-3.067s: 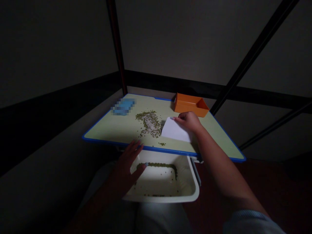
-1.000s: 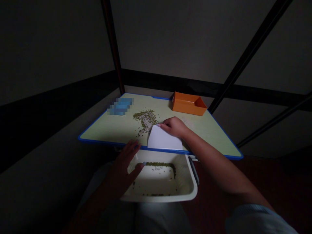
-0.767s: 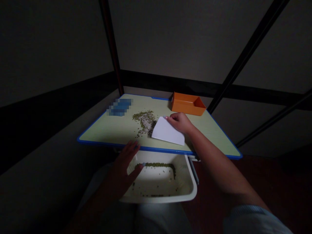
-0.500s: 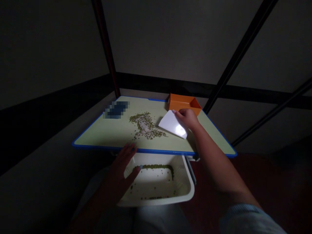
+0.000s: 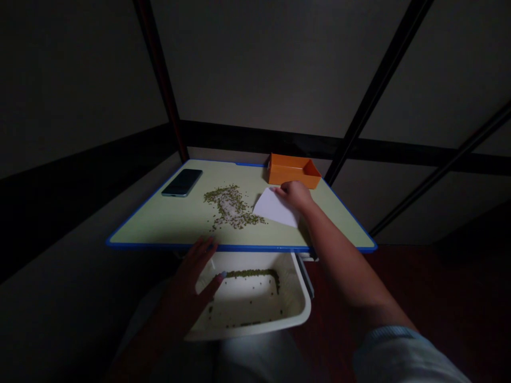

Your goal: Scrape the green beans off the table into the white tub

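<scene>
My right hand (image 5: 294, 196) grips a white scraper (image 5: 276, 208) by its upper right side, tilted close over the table top. Just left of the scraper's edge, small green beans (image 5: 235, 207), mixed with paler grains, lie scattered on the pale yellow table (image 5: 151, 226). My left hand (image 5: 195, 274) has its fingers spread. Its fingertips are at the table's blue front edge, and its thumb reaches over the white bin (image 5: 302, 314) below. Inside that bin, more green beans (image 5: 251, 273) line the far side of the floor, with a few loose ones elsewhere.
An orange open box (image 5: 293, 169) stands at the table's back right, just behind my right hand. A dark-screened phone (image 5: 182, 182) lies at the left. Dark wall panels rise close behind the table.
The scraper has tipped flatter and its bright glare is gone. The whole view has shifted slightly, and my left hand stays at the table edge.
</scene>
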`<state>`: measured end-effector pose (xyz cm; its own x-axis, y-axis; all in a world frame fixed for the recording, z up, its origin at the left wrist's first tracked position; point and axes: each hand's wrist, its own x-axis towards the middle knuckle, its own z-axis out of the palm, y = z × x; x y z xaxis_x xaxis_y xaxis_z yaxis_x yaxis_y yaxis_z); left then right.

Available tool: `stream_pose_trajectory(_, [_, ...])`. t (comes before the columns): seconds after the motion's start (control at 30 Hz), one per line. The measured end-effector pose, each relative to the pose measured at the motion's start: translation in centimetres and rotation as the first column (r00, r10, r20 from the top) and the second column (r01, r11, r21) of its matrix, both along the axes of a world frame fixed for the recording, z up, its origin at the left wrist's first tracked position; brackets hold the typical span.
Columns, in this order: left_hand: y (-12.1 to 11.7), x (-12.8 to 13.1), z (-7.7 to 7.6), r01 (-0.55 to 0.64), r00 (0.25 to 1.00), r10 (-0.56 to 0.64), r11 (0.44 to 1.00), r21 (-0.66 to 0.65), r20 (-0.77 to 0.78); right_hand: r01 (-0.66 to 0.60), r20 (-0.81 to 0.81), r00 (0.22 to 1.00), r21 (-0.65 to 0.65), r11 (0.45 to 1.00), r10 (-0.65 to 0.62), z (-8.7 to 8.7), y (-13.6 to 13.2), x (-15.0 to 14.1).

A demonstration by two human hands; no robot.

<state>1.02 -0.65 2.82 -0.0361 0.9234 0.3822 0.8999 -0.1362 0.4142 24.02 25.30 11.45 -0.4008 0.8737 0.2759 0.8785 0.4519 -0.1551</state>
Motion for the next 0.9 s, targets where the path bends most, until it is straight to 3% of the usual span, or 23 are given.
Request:
stream_pose_trajectory(0.5, [-0.1,0.1,0.2,-0.007,1.000,0.007,1.000,0.002,0.016,-0.289,-0.220,0.938,-0.071,0.955,0.268,-0.7,-0.5,-0.4])
stream_pose_trajectory(0.63, [0.0,0.1,0.1,-0.012,1.000,0.012,1.000,-0.003,0.006,-0.274,-0.248,0.935,-0.049,0.960,0.255,-0.3,-0.4,0.0])
stream_pose_trajectory(0.8, [0.0,0.1,0.0,-0.018,1.000,0.019,1.000,-0.019,0.015,-0.167,-0.227,0.961,-0.013,0.986,0.160,0.1,-0.1,0.7])
stream_pose_trajectory(0.9, [0.0,0.1,0.1,-0.018,1.000,0.019,0.999,-0.029,0.020,-0.200,-0.238,0.953,-0.030,0.979,0.188,0.1,-0.3,0.7])
